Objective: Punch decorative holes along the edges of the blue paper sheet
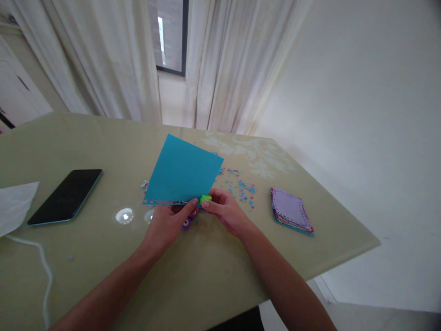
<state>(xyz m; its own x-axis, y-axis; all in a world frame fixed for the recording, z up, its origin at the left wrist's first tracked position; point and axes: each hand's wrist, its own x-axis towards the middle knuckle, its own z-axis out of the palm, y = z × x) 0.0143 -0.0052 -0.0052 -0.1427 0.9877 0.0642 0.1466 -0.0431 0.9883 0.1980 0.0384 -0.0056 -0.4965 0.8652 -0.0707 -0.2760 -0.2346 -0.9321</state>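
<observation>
A blue sheet of paper (184, 170) is held tilted above the table, with a row of small punched holes along its near edge. My left hand (170, 223) pinches that near edge, thumb on top. My right hand (225, 209) is closed on a small green craft punch (206, 198) at the sheet's near right corner. Part of the punch is hidden by my fingers. Just below my left fingers lies a purple item with a round white spot (186, 224), mostly covered by my hand.
Blue and red paper bits (246, 191) are scattered right of the sheet. A stack of hole-edged paper squares (292, 210), purple on top, lies further right. To the left are a black-screened tablet (67, 195), a white sheet (17, 207) and a white cable (46, 271).
</observation>
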